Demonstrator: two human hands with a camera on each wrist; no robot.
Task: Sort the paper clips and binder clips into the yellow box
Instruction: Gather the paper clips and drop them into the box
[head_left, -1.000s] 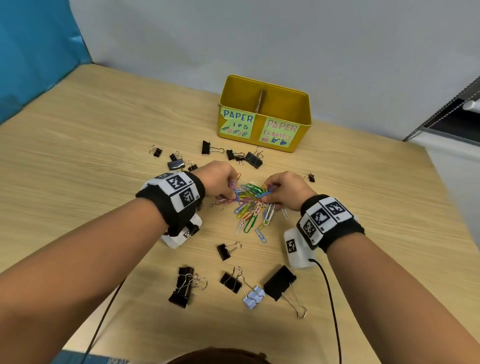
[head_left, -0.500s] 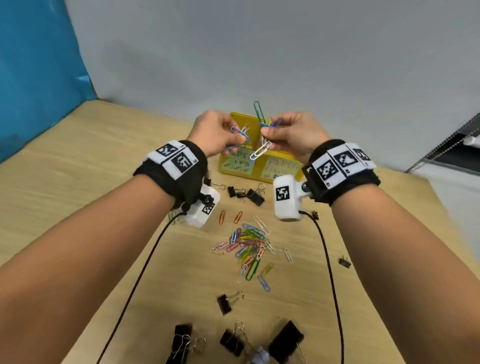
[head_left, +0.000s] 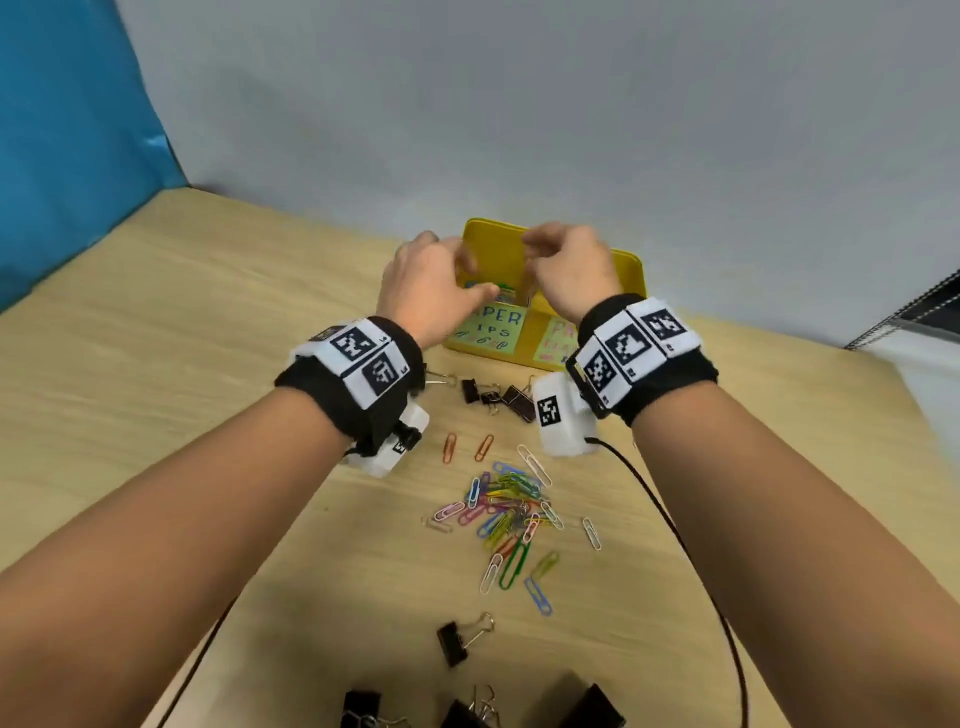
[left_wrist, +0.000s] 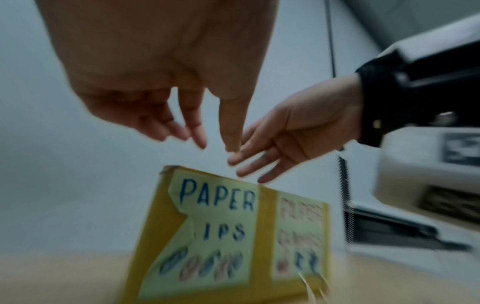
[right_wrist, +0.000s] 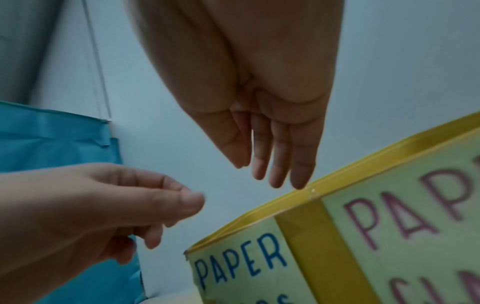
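Head view: yellow rectangular metal box (head_left: 631, 270) stands upright at the far side of the wooden table (head_left: 156, 364), long axis running left-right, labelled front facing the person. Left hand (head_left: 431, 291) and right hand (head_left: 571, 270) hover above its left compartment, fingers loose, holding nothing. Loose pile of coloured wire paper clips (head_left: 506, 512) lies nearer the person, black binder clips (head_left: 498, 397) just before the box.

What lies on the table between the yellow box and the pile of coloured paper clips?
In the head view, black binder clips and two orange paper clips lie between the yellow box and the pile.
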